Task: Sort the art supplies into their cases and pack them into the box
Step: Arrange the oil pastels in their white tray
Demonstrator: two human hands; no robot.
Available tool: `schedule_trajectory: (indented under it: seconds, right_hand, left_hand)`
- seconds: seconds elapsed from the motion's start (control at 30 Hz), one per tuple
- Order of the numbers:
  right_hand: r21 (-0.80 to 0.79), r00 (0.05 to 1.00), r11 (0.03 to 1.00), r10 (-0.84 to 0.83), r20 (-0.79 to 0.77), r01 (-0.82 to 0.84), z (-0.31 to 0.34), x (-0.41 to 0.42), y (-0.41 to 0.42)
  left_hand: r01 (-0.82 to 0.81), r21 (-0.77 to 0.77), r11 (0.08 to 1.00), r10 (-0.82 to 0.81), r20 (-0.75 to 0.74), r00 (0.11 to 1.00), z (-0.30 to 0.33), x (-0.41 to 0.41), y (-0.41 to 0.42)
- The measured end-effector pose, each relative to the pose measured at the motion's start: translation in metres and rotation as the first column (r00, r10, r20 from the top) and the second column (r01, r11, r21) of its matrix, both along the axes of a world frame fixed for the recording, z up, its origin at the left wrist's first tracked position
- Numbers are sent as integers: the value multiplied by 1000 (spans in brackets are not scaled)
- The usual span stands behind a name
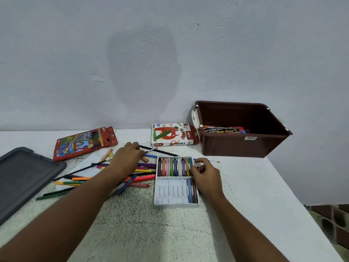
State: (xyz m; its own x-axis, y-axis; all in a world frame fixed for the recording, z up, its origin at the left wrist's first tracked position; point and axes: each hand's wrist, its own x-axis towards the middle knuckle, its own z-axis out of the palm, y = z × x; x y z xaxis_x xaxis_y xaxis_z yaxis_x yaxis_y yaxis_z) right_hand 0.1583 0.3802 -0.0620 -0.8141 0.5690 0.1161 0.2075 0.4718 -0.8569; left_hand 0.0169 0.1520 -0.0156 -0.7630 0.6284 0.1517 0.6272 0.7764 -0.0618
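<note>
A white pastel tray lies on the table, its far row full of oil pastels and two more in the near row's right slots. My right hand rests at the tray's right edge, fingers curled on the rightmost pastel of the far row. My left hand reaches over a loose pile of pastels, pencils and brushes, fingertips on an orange-tan pastel. The oil pastels sleeve and the red pencil case lie behind. A brown box stands at the right.
A dark grey lid lies at the left edge. The box holds a watercolour packet. A thin paintbrush lies behind my right hand. The table edge runs diagonally down the right side; a wall rises behind.
</note>
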Motion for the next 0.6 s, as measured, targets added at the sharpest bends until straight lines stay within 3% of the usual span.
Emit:
schedule_trajectory:
  seconds: [0.2,0.37,0.5,0.6]
  right_hand:
    - [-31,1000,999,-6,-10,6,3,-1,-2]
    - [-46,1000,999,-14,-12,13,5,0,-2]
    - [-65,1000,998,-11,-12,10,6,0,-3]
    - [-120,999,993,-4,-33,0,7,1,-3]
  left_hand:
    - [89,-102,991,-90,-7,996,-5,-8,9]
    - [138,-80,987,-141,-30,990,-6,-10,12]
    - [228,60,972,-220,-111,969,-6,-14,6]
    - [310,256,916,-302,-70,951,-2,-8,9]
